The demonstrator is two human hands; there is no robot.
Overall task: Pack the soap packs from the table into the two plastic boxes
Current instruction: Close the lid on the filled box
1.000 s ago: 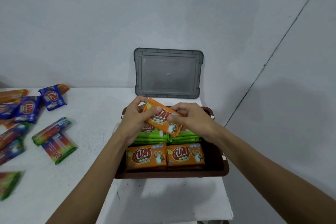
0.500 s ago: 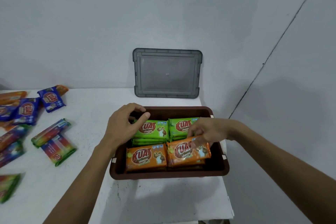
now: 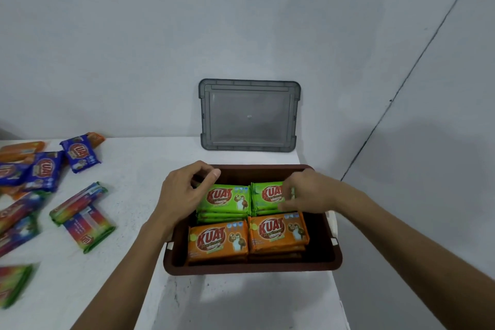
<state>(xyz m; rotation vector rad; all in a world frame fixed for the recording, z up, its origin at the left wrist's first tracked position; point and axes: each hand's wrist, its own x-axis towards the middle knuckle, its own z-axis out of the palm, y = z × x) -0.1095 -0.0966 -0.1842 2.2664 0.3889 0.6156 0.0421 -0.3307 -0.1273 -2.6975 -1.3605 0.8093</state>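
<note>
Closest in, the dark brown plastic box (image 3: 251,268) sits at the right end of the white table (image 3: 128,195). Its front row is two stacks of orange soap packs (image 3: 217,242) with "KUAT" in big red letters, and the smaller line underneath is too fuzzy to read. Behind them are two stacks of green soap packs (image 3: 227,199) with the same KUAT logo. The left hand (image 3: 182,193) is over the back-left green stack, fingers curled and hiding that corner, and I honestly can't tell if it's gripping anything. The right hand (image 3: 308,190) has fingers on the right end of the other green stack, covering part of the logo, but it's blurred, so pinching or just touching, no idea. Off to the left lie loose rainbow-striped packs (image 3: 88,228), then blue KUAT packs (image 3: 80,153) further back, several smeared or cut off by the edge. Farthest back, a grey see-through plastic lid (image 3: 249,115) leans on the pale wall (image 3: 241,21).
</note>
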